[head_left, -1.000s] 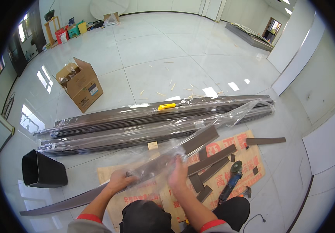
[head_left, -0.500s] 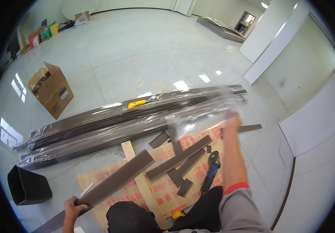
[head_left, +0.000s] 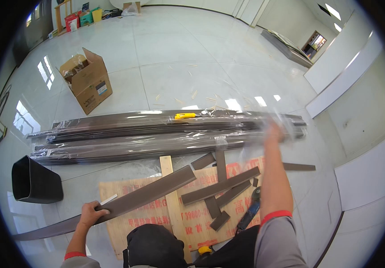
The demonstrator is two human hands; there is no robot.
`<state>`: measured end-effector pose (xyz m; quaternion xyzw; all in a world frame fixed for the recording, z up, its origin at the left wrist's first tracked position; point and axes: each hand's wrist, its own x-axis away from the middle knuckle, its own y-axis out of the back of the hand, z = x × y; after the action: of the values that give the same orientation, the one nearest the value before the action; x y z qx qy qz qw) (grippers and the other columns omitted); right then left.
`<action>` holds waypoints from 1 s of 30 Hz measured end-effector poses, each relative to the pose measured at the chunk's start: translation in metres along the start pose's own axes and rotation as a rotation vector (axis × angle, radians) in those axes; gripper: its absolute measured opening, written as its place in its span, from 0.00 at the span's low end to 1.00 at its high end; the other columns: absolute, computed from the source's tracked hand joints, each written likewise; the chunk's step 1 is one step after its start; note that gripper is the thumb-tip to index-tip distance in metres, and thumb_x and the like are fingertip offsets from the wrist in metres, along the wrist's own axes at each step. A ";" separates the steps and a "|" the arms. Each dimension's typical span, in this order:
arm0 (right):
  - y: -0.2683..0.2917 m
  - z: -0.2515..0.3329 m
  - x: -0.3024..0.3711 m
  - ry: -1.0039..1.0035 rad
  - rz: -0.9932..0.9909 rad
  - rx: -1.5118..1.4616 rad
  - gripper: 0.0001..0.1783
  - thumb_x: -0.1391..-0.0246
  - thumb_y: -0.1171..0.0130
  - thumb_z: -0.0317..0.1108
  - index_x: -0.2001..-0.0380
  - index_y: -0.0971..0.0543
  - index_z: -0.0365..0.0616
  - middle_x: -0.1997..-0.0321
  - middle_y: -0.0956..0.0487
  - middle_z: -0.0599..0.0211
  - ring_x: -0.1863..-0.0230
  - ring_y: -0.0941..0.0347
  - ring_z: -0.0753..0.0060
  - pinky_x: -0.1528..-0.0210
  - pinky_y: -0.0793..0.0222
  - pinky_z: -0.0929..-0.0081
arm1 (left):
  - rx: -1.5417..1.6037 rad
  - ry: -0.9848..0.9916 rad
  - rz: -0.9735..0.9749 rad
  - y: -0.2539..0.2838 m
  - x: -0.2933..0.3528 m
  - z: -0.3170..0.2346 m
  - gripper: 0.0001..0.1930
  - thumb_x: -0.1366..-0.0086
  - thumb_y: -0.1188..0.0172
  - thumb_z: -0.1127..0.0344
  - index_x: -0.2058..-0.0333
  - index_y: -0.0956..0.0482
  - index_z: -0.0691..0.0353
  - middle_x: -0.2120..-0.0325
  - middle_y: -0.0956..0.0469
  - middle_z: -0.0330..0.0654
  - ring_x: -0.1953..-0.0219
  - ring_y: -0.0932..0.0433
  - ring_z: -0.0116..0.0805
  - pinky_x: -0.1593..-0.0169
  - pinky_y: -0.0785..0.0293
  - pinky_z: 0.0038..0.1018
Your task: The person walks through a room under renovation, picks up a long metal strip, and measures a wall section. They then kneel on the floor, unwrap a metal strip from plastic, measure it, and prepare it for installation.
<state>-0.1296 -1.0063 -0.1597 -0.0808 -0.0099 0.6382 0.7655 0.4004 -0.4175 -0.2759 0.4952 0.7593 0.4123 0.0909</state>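
My left hand (head_left: 94, 213) grips a long dark brown trim strip (head_left: 150, 194), fingers over its edge. The strip slants from the far left across a wooden batten (head_left: 170, 196). Off to the right, my right hand (head_left: 274, 133) is smeared by motion over the right end of the wrapped bundles, with clear plastic film (head_left: 257, 140) trailing from it. Shorter brown trim pieces (head_left: 221, 185) lie crossed on a plywood sheet (head_left: 132, 214) with red print. An angle grinder (head_left: 249, 215) rests beside them, partly hidden by my right forearm.
Two long bundles of brown strips (head_left: 134, 145) in clear film lie across the floor. A yellow-handled tool (head_left: 185, 116) sits on the far one. A black bin (head_left: 45, 183) stands at the left, an open cardboard box (head_left: 93, 91) behind. Wood slivers (head_left: 194, 94) litter the floor.
My right hand has swung away from me with the plastic film, from above the plywood to over the bundles. The left hand still grips the strip. The whole view has shifted.
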 end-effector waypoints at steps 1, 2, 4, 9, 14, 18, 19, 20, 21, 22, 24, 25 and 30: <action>-0.121 0.021 0.044 0.035 0.342 0.185 0.24 0.42 0.39 0.40 0.46 0.24 0.36 0.41 0.25 0.53 0.38 0.30 0.61 0.38 0.33 0.64 | -0.037 0.022 -0.008 -0.002 0.007 0.006 0.24 0.57 0.25 0.49 0.77 0.20 0.67 0.82 0.24 0.51 0.78 0.24 0.44 0.71 0.29 0.36; -0.212 0.057 0.112 0.192 0.556 0.463 0.38 0.47 0.36 0.50 0.38 0.31 0.41 0.35 0.32 0.51 0.36 0.34 0.58 0.33 0.41 0.60 | -0.075 0.043 -0.009 -0.002 0.013 0.009 0.24 0.56 0.25 0.48 0.76 0.20 0.67 0.82 0.23 0.51 0.78 0.24 0.44 0.70 0.28 0.36; -0.296 0.107 0.201 0.997 0.940 0.518 0.38 0.55 0.29 0.39 0.40 0.30 0.42 0.35 0.30 0.55 0.35 0.34 0.51 0.33 0.39 0.59 | -0.116 0.051 0.001 -0.014 0.007 -0.013 0.24 0.56 0.25 0.48 0.76 0.19 0.66 0.81 0.23 0.51 0.78 0.23 0.45 0.69 0.28 0.36; -0.270 0.044 0.393 1.289 1.304 0.537 0.32 0.58 0.28 0.47 0.50 0.23 0.45 0.40 0.27 0.57 0.34 0.37 0.52 0.36 0.41 0.48 | 0.281 -0.075 -0.007 -0.059 -0.009 -0.039 0.22 0.51 0.27 0.49 0.74 0.19 0.66 0.80 0.22 0.51 0.76 0.22 0.48 0.68 0.28 0.36; -0.159 -0.060 0.365 0.871 1.665 1.028 0.42 0.59 0.27 0.45 0.40 0.32 0.43 0.35 0.32 0.54 0.32 0.38 0.51 0.33 0.44 0.49 | -0.007 -0.050 0.224 -0.085 -0.038 -0.085 0.23 0.45 0.31 0.47 0.70 0.19 0.65 0.77 0.20 0.52 0.72 0.19 0.47 0.66 0.27 0.38; -0.078 -0.043 0.298 0.730 1.458 1.322 0.40 0.55 0.30 0.39 0.39 0.33 0.41 0.33 0.36 0.49 0.30 0.41 0.50 0.31 0.45 0.51 | -0.013 -0.162 0.272 -0.122 -0.069 -0.101 0.23 0.40 0.37 0.44 0.68 0.19 0.63 0.72 0.20 0.54 0.68 0.19 0.49 0.62 0.27 0.40; -0.066 -0.036 0.290 0.733 1.344 1.424 0.42 0.56 0.30 0.40 0.38 0.34 0.40 0.31 0.37 0.49 0.29 0.42 0.49 0.30 0.47 0.50 | -0.001 -0.219 0.259 -0.139 -0.080 -0.100 0.23 0.38 0.39 0.44 0.67 0.19 0.63 0.71 0.19 0.54 0.66 0.19 0.50 0.61 0.27 0.41; -0.061 -0.036 0.290 0.792 1.334 1.426 0.43 0.57 0.29 0.40 0.38 0.35 0.40 0.31 0.38 0.48 0.29 0.43 0.49 0.30 0.47 0.49 | 0.032 -0.229 0.293 -0.150 -0.084 -0.116 0.23 0.38 0.39 0.43 0.65 0.19 0.63 0.70 0.19 0.55 0.65 0.19 0.51 0.61 0.27 0.41; -0.060 -0.037 0.291 0.854 1.324 1.424 0.45 0.58 0.29 0.41 0.37 0.35 0.39 0.30 0.38 0.48 0.29 0.43 0.49 0.30 0.48 0.48 | 0.063 -0.237 0.325 -0.157 -0.087 -0.132 0.24 0.38 0.39 0.43 0.64 0.19 0.62 0.69 0.19 0.55 0.65 0.19 0.52 0.60 0.26 0.42; -0.058 -0.035 0.293 0.912 1.308 1.439 0.46 0.59 0.28 0.41 0.37 0.36 0.38 0.30 0.39 0.48 0.29 0.43 0.49 0.30 0.48 0.47 | 0.104 -0.257 0.362 -0.164 -0.089 -0.145 0.24 0.38 0.40 0.43 0.63 0.18 0.62 0.69 0.19 0.55 0.64 0.19 0.53 0.59 0.26 0.43; -0.068 -0.049 0.307 1.100 1.358 1.455 0.34 0.46 0.42 0.38 0.37 0.35 0.37 0.32 0.36 0.49 0.30 0.42 0.48 0.30 0.50 0.45 | 0.109 -0.282 0.448 -0.179 -0.088 -0.174 0.24 0.38 0.39 0.44 0.60 0.18 0.62 0.66 0.18 0.55 0.62 0.19 0.54 0.58 0.26 0.43; -0.071 -0.064 0.314 1.090 1.365 1.402 0.29 0.42 0.50 0.36 0.38 0.34 0.37 0.34 0.34 0.49 0.32 0.40 0.49 0.31 0.49 0.45 | 0.111 -0.305 0.496 -0.187 -0.086 -0.191 0.24 0.38 0.39 0.44 0.59 0.19 0.61 0.65 0.18 0.55 0.61 0.19 0.55 0.57 0.26 0.43; -0.080 -0.103 0.326 1.068 1.316 1.365 0.20 0.44 0.49 0.37 0.50 0.28 0.41 0.51 0.24 0.59 0.45 0.30 0.55 0.38 0.40 0.50 | 0.086 -0.283 0.500 -0.175 -0.068 -0.196 0.39 0.50 0.27 0.49 0.44 0.28 0.65 0.56 0.20 0.60 0.52 0.21 0.57 0.48 0.26 0.41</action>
<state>0.0211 -0.7121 -0.2794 0.1051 0.7260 0.6768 0.0626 0.2085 -0.6088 -0.2939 0.7231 0.6100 0.3162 0.0705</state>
